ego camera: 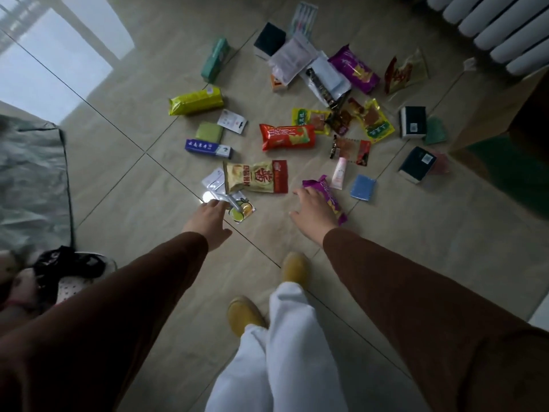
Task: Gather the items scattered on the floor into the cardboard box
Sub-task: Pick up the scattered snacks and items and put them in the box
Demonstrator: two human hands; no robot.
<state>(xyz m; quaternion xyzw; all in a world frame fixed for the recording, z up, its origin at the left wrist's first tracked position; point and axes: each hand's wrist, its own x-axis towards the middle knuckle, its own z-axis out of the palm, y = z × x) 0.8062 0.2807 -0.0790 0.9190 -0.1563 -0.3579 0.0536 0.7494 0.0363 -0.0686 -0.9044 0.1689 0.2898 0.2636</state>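
Bare floor tiles [124, 185] left and near; packets [286, 137] crowding ahead, cardboard box [487, 126] far right.

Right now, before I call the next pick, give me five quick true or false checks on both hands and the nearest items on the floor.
1. The right hand rests on the near purple snack bag. True.
2. The left hand has lifted the blue toothpaste box off the floor. False: that box lies untouched on the tiles, farther out than the hand.
3. The left hand's fingertips reach the small packets by the fruit-print sachet. True.
4. The red chip bag is already in the cardboard box. False: it lies on the floor mid-pile.
5. The white radiator stands at the left. False: it is at the top right.
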